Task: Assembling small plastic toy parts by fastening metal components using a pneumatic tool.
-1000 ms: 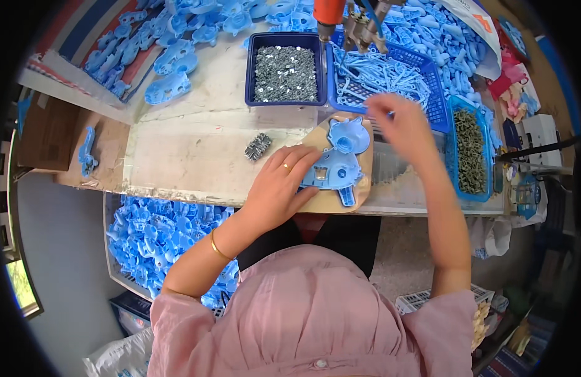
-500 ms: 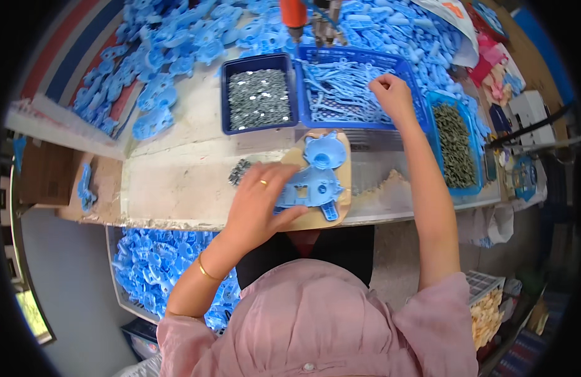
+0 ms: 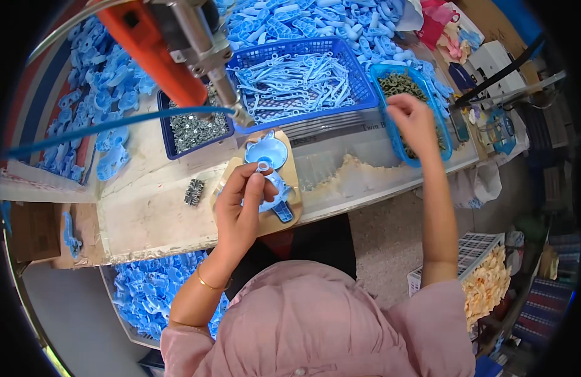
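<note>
My left hand (image 3: pixel 237 204) is closed in a pinch around a light-blue plastic stick with a ring end (image 3: pixel 263 166). It is above a light-blue molded plastic shell (image 3: pixel 266 151) with a round cup, which lies on a tan board (image 3: pixel 293 173). My right hand (image 3: pixel 416 122) hovers over a turquoise basket (image 3: pixel 449 147) of small greenish metal parts (image 3: pixel 403 87), its fingers drawn together. Whether anything is between those fingertips I cannot tell. A small heap of metal pieces (image 3: pixel 193 192) lies on the table left of the board.
A blue basket (image 3: pixel 366 103) of ring-ended sticks stands beyond the board, beside a dark-blue tray (image 3: pixel 171 151) of silvery parts. An orange powered tool (image 3: pixel 158 56) with a blue hose hangs in front at the upper left. Piles of blue parts (image 3: pixel 303 22) cover the table's far side.
My right hand has gone from the blue basket to the turquoise one. The stick is now in my left hand, which has lifted off the shell. The view has shifted right.
</note>
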Demonstrator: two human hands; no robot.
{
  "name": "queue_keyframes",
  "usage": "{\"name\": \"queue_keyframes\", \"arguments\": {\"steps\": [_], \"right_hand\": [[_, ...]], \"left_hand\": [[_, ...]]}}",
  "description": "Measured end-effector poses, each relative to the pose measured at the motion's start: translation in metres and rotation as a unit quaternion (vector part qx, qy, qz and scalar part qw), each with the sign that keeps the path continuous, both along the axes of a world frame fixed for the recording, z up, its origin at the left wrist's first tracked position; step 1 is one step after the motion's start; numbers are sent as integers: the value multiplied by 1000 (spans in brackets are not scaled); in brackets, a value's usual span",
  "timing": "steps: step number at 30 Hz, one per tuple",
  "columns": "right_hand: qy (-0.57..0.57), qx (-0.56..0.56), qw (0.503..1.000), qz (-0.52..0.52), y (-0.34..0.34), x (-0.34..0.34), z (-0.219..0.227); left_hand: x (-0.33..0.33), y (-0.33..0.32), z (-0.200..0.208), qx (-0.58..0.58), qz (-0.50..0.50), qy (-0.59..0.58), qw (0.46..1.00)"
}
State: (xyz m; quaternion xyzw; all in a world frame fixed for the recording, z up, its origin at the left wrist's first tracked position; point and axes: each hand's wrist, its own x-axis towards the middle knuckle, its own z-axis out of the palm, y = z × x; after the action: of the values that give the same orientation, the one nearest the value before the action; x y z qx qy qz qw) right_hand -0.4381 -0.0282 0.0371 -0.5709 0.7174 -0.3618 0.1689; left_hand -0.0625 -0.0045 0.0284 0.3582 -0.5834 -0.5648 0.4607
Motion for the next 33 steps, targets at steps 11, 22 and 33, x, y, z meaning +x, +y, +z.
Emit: {"name": "queue_keyframes", "arguments": {"steps": [11,22,33], "right_hand": [[94,70,993,-25,-23,-84,-47],[100,48,990,-83,-29,-94,-43],[1,45,999,-26,-23,-88,-41]], "left_hand": [[0,6,1,21,-36,-49,998],[0,7,4,26,-51,-62,996],[-2,10,2,31,-64,-38,997]]}}
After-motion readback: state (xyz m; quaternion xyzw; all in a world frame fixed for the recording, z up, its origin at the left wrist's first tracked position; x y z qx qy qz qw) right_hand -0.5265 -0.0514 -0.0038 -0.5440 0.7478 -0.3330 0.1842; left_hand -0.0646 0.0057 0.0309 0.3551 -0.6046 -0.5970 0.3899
